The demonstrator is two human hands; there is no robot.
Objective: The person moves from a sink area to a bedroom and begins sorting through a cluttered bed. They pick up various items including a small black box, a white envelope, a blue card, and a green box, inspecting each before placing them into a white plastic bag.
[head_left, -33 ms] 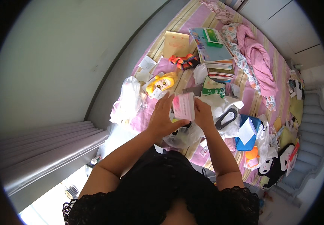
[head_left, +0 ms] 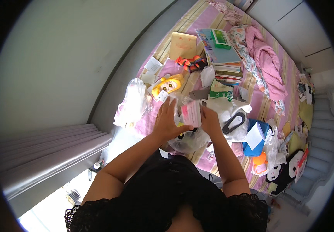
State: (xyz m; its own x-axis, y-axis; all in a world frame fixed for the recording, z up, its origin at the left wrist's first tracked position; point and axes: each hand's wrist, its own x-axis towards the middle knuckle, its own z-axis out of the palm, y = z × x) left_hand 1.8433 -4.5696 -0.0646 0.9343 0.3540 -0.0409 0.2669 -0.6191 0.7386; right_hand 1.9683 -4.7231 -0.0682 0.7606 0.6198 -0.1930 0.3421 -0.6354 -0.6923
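Note:
My right hand [head_left: 211,120] grips a small pink-and-white striped box or packet [head_left: 191,113] by its right side, above the near part of the bed. My left hand [head_left: 166,123] is open beside it, thumb and fingers apart, with the thumb pointing under the packet. I see a gap between the palm and the packet. Below both hands lies a crumpled clear plastic bag [head_left: 186,144]. Just right of my right hand is a white bag [head_left: 223,106] with a black loop-shaped print or object [head_left: 233,123]. A doll with a yellow hood [head_left: 169,85] lies beyond my left hand.
A stack of books [head_left: 227,69] with a green box [head_left: 220,39] on top stands farther back. Around it are a brown envelope [head_left: 183,45], a rainbow-striped strap [head_left: 190,62] and a pink blanket [head_left: 265,60]. A blue case [head_left: 256,148] lies right, a white plastic bag [head_left: 130,103] left.
The packet has shifted slightly to the right and down, tilting a little. The gap between it and my left hand looks wider, and my left hand stays almost in place.

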